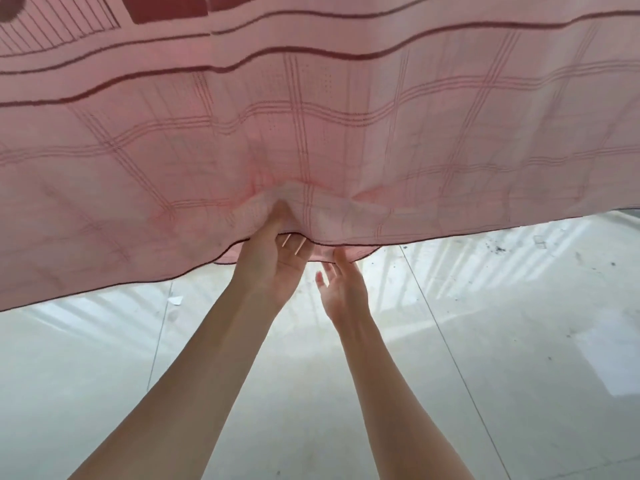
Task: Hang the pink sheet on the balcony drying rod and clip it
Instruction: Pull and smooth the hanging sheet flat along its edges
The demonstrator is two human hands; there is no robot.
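The pink sheet [346,133], checked with thin red lines and dark red bands, hangs across the whole upper half of the view. Its dark-hemmed lower edge runs from lower left to upper right. My left hand [273,261] pinches that lower edge near the middle, thumb on the front of the cloth and fingers behind it, bunching the fabric. My right hand [341,284] is just to the right, below the hem, fingers relaxed and spread, holding nothing; its fingertips reach the hem. The drying rod and any clips are out of view.
Below the sheet lies a pale tiled floor [450,358] with sunlit stripes. Dark specks of dirt [498,249] lie at the right and a small white scrap [176,301] at the left.
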